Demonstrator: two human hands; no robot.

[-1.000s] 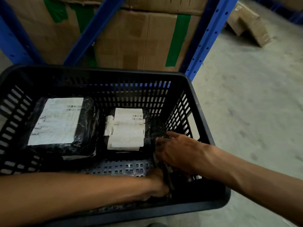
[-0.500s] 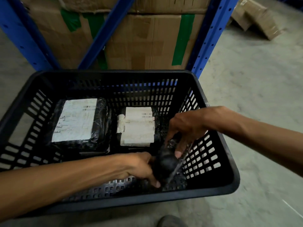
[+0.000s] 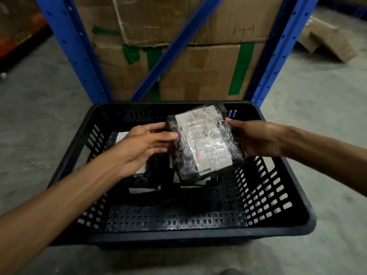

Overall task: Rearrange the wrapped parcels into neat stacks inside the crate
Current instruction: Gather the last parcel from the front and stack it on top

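Note:
A black slatted plastic crate (image 3: 278,233) stands on the concrete floor in front of me. Above its middle I hold a black-wrapped parcel (image 3: 202,143) with a shiny white label facing up. My left hand (image 3: 143,147) grips its left edge and my right hand (image 3: 254,137) grips its right edge. Under my left hand a larger labelled parcel (image 3: 121,136) lies at the crate's back left, mostly hidden. Another parcel (image 3: 200,182) lies below the held one, only its near edge showing.
A blue steel rack (image 3: 75,48) with stacked cardboard boxes (image 3: 198,72) patched with green tape stands right behind the crate. Flattened cartons (image 3: 325,40) lie on the floor at the far right. Concrete floor surrounds the crate.
The small parcel came up from the crate's near right corner and now hangs label-up over the middle, held by both hands. The view pulled back and up.

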